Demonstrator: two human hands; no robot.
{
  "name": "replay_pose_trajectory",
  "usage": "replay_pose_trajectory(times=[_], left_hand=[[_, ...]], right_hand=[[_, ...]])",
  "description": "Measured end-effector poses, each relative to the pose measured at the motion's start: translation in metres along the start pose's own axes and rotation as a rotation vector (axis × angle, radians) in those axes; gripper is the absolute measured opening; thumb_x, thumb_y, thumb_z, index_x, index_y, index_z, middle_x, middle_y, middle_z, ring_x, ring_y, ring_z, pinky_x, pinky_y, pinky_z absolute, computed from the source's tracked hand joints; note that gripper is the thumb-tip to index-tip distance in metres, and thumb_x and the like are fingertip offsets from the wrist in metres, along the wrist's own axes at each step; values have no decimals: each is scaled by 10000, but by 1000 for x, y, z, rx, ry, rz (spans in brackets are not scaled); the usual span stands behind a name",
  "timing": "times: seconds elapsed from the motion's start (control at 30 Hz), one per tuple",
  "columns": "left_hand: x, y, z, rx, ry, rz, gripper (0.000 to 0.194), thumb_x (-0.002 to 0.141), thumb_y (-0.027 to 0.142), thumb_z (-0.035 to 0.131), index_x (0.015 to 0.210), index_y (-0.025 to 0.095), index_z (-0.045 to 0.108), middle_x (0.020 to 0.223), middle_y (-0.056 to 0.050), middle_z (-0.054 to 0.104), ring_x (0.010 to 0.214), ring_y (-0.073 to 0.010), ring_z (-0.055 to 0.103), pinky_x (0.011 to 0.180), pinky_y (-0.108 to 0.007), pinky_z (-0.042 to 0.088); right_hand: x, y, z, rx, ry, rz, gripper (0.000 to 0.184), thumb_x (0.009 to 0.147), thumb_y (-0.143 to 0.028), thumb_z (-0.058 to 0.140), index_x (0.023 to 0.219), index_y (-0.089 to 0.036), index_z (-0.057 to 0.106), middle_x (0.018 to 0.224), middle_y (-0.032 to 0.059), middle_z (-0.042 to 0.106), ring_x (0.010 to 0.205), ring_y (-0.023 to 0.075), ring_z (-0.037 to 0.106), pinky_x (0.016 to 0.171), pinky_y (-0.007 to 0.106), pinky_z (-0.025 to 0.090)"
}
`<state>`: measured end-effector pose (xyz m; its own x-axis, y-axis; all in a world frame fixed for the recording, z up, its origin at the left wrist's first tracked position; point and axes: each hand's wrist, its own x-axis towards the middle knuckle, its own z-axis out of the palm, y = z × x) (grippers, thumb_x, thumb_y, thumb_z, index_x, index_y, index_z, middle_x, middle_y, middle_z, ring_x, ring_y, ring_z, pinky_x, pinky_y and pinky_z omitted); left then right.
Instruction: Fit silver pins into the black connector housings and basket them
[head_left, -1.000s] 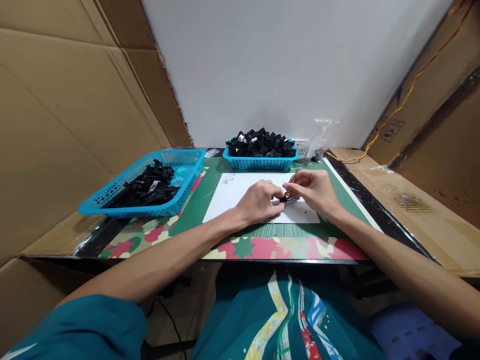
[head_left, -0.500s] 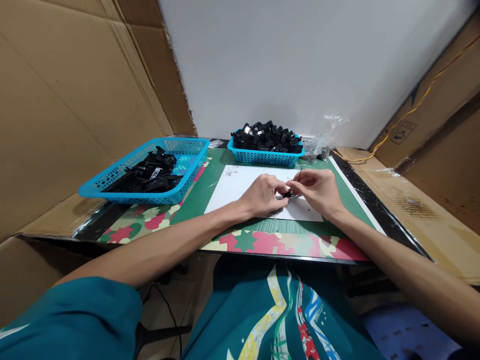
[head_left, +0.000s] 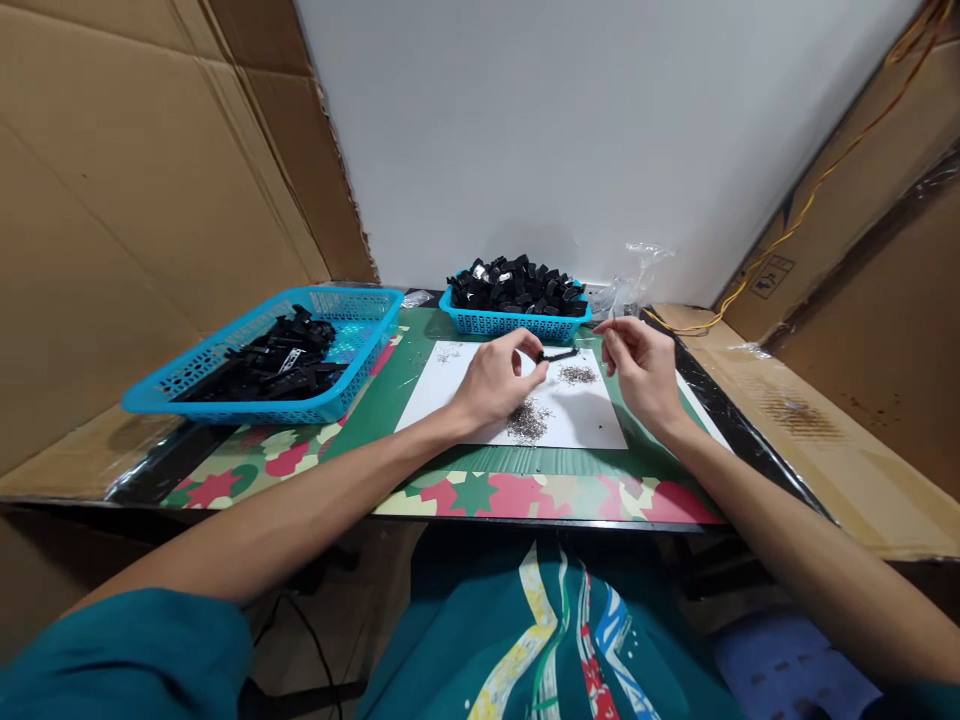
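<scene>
My left hand (head_left: 496,378) is raised over a white sheet (head_left: 592,425) and pinches one end of a small thin black part (head_left: 559,354). A short gap to the right, my right hand (head_left: 639,366) has its fingers curled; a thin tool or pin seems to sit in its fingertips, too small to name. Two small heaps of tiny dark metal bits (head_left: 529,420) lie on the sheet under and between my hands.
A blue basket (head_left: 517,322) heaped with black parts stands behind the sheet. A larger blue basket (head_left: 352,330) with black parts is at the left. A crumpled clear bag (head_left: 628,290) and a yellow wire (head_left: 694,322) lie at the back right. Cardboard walls flank the green mat (head_left: 390,400).
My hands were joined low over the sheet on the black part. They have lifted and separated; the left keeps the part, and the heaps of bits are uncovered.
</scene>
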<state>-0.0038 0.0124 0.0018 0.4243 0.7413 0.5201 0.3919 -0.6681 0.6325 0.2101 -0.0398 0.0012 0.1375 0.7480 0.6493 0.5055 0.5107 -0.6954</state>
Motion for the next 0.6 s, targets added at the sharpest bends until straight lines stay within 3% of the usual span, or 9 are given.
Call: replay_pose_trajectory(times=[0.1,0.2,0.47,0.6], left_hand=[[8,-10,-2,-180,68,-103,176,888,274,683,986,179,572,896,-56,716,770,-163,638,664,-290,459],[11,-16,-1,-357,30,-192,185,910,263,654,1004,188,514,834,-51,703,716,-152,615,621,-283,443],[11,-12,0,-355,-23,-115,161,917,222,652,1064,192,595,797,4,580,716,-129,562,662,-278,440],[11,-11,1,-436,-73,-213,197,895,147,623,1084,202,622,818,-1,572,666,-116,548,612,-262,425]], right_hand=[[0,9,3,-204,-219,-20,181,962,-214,579,883,-182,739,657,11,629,570,140,518,550,284,377],[-2,16,11,-299,-405,-21,136,893,-168,647,883,-178,781,709,23,691,623,154,567,609,285,405],[-5,19,20,-371,-517,19,64,905,-174,722,876,-171,778,839,64,761,725,189,636,680,293,438],[-7,22,20,-449,-567,-38,112,951,-138,647,893,-154,742,922,110,749,853,232,651,763,318,451]])
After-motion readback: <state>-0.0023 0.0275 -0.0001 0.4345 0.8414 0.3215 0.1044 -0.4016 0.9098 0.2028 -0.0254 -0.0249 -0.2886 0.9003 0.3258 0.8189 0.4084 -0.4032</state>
